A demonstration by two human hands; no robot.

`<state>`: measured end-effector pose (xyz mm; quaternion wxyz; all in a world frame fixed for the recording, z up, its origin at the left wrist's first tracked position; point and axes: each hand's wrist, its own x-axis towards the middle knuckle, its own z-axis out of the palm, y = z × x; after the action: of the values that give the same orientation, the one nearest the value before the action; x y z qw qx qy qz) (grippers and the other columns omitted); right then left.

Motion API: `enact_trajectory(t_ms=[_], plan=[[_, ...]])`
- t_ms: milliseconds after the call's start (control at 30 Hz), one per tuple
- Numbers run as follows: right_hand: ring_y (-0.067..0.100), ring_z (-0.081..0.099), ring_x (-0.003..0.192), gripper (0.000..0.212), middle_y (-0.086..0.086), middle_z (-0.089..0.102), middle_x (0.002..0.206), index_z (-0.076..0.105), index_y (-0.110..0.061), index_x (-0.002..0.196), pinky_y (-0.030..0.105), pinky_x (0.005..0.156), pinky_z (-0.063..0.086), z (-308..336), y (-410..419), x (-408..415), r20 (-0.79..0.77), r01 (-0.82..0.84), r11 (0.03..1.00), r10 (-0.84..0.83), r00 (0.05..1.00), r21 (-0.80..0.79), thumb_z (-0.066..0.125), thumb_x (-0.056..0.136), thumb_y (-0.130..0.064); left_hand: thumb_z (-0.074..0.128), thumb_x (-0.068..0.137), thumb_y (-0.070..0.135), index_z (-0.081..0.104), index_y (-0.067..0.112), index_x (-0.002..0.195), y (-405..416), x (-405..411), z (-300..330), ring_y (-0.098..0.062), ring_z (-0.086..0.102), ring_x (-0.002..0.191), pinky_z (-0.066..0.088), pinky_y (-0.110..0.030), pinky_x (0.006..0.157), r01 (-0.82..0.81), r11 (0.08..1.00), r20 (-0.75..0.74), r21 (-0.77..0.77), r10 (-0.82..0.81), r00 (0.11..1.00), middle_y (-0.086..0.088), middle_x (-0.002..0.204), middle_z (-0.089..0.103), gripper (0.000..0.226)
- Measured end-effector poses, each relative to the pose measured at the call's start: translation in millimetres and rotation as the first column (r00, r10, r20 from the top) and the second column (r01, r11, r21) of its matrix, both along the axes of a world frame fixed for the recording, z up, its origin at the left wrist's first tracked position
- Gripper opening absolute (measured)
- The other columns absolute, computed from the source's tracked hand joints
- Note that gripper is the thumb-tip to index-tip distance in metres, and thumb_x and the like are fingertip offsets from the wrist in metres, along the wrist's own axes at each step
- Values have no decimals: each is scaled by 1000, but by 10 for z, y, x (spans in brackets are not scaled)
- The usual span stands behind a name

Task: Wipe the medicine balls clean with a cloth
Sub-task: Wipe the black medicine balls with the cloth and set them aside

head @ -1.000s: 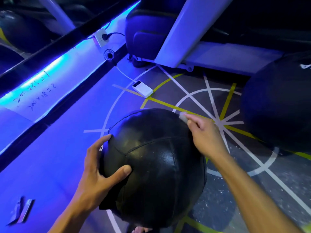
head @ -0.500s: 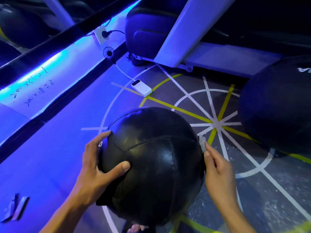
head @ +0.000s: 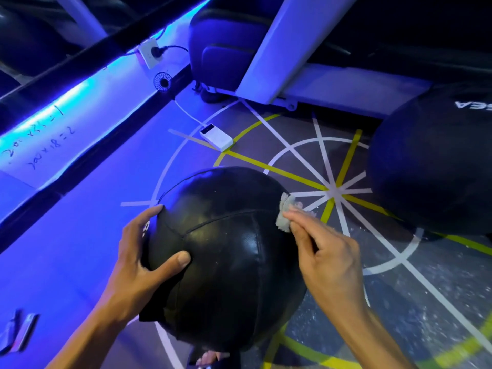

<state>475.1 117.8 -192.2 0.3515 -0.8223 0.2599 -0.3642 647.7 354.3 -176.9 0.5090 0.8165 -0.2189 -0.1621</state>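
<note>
A black leather medicine ball [head: 229, 257] with stitched seams sits in front of me on the floor. My left hand [head: 141, 251] holds its left side, thumb pressed on the front and fingers curled round the far edge. My right hand [head: 324, 257] presses a small grey cloth [head: 284, 214] against the ball's upper right side, fingertips pinching the cloth. A second, larger dark medicine ball [head: 436, 166] with white lettering rests on the floor at the right.
The floor carries white and yellow line markings [head: 332, 190]. A white power bank [head: 216, 137] with a cable lies beyond the ball. A small fan [head: 163, 81] and a wall socket [head: 149, 53] sit along the blue-lit wall. A white frame [head: 269, 43] stands at the back.
My right hand with the cloth swept from the ball's top right down its right side, then came back up a little. My left hand stayed on the left side.
</note>
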Motion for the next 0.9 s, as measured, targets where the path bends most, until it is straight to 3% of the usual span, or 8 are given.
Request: enact_trajectory(t_ms=[167, 333, 433, 500, 567, 700, 800, 900], plan=[[-1, 68, 101, 19, -10, 74, 109, 76, -13, 109, 23, 90, 56, -128, -204, -107, -49, 1, 1000, -1, 999, 0, 61, 99, -7, 80, 48, 85, 45, 51, 142, -56, -46, 21, -24, 51, 131, 48, -58, 106, 11, 1000, 23, 6, -11, 1000, 14, 145, 43, 106], [2, 65, 116, 20, -11, 72, 115, 74, -13, 103, 19, 102, 50, -118, -129, -46, -31, -47, 999, 46, 998, -23, 60, 97, 0, 80, 48, 86, 46, 50, 142, -41, -33, 22, -24, 49, 133, 46, -59, 108, 4, 1000, 25, 9, -5, 1000, 16, 143, 42, 107], [-3, 66, 102, 25, -17, 72, 109, 74, -16, 102, 24, 90, 54, -236, -232, -174, -95, 4, 1000, -1, 995, 31, 63, 94, 6, 79, 48, 87, 47, 52, 140, -72, -71, 35, -24, 49, 133, 46, -59, 108, 7, 1000, 39, 9, -8, 999, 20, 141, 42, 104], [-3, 66, 93, 23, -18, 72, 100, 74, -17, 99, 18, 83, 53, -209, -257, -169, -92, 33, 998, -28, 995, 54, 62, 96, 3, 79, 49, 86, 46, 50, 142, -114, -91, 38, -25, 48, 133, 46, -59, 107, 13, 1000, 48, 15, -13, 999, 18, 142, 42, 105], [-3, 67, 98, 20, -15, 74, 104, 76, -16, 102, 7, 89, 47, -89, -190, -89, -34, 25, 999, -24, 999, 32, 60, 98, -5, 80, 49, 85, 46, 49, 143, -125, -86, 36, -25, 48, 133, 46, -59, 108, 17, 1000, 48, 11, -17, 999, 16, 143, 43, 106], [-1, 66, 110, 21, -13, 73, 112, 77, -16, 107, 9, 96, 45, -59, -52, -111, -11, -25, 1000, 25, 1000, 5, 58, 98, -13, 81, 46, 85, 47, 50, 141, -80, -89, 19, -24, 50, 133, 46, -59, 108, -3, 1000, 28, 0, 3, 1000, 15, 144, 42, 107], [-9, 64, 98, 23, -26, 68, 105, 77, -21, 106, 2, 86, 43, -100, -142, -230, -63, 55, 997, -51, 997, 58, 62, 98, -5, 80, 47, 86, 46, 51, 140, -105, -116, 30, -25, 50, 131, 47, -59, 106, 4, 1000, 53, 10, -5, 999, 14, 144, 43, 106], [-18, 61, 84, 24, -21, 73, 96, 77, -22, 109, -3, 73, 39, 17, -94, -164, -50, 59, 987, -52, 997, 152, 66, 96, -5, 79, 49, 86, 46, 50, 141, -158, -107, 40, -26, 50, 131, 47, -58, 106, 18, 1000, 61, 19, -19, 998, 15, 142, 43, 104]])
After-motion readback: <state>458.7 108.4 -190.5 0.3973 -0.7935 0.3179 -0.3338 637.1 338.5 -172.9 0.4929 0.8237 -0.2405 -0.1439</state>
